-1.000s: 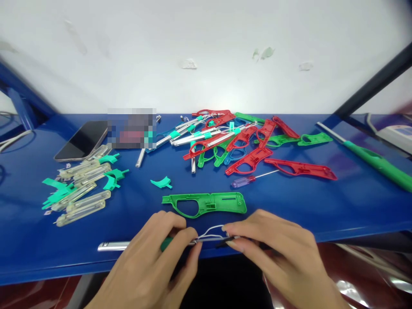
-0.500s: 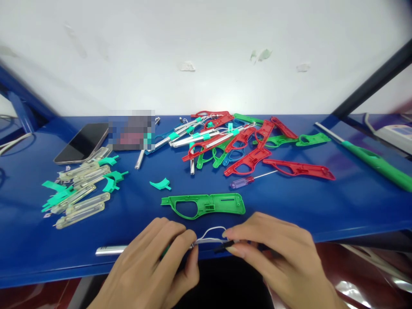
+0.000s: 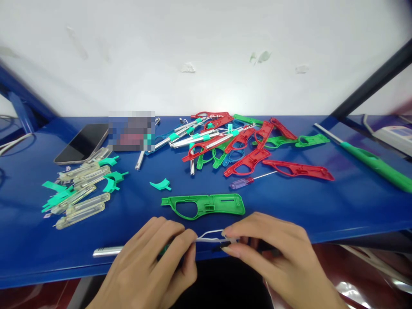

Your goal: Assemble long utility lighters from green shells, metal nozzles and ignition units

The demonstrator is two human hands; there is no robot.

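My left hand (image 3: pixel 151 262) is closed around a silver lighter tube (image 3: pixel 107 251), whose end sticks out to the left; a bit of green shows under the fingers. White wires (image 3: pixel 209 232) run from there across to my right hand (image 3: pixel 277 253). Thumb and forefinger of that hand pinch the wire end together with a small black part (image 3: pixel 219 247), mostly covered by the fingers. Just beyond both hands lies a green lighter handle half (image 3: pixel 227 204), inner side up. A teal trigger (image 3: pixel 161 184) rests behind it.
Clear fuel tanks (image 3: pixel 88 199) and teal triggers lie at left, near a phone (image 3: pixel 82 143). Silver tubes and red handle halves (image 3: pixel 251 161) are heaped at the back. A screwdriver (image 3: pixel 243 183) lies in front of them. A whole green lighter (image 3: pixel 376 165) lies at right.
The white wire loop between my hands has flattened. The silver tube has shifted slightly left. Both hands keep their hold, and the things on the table stay put.
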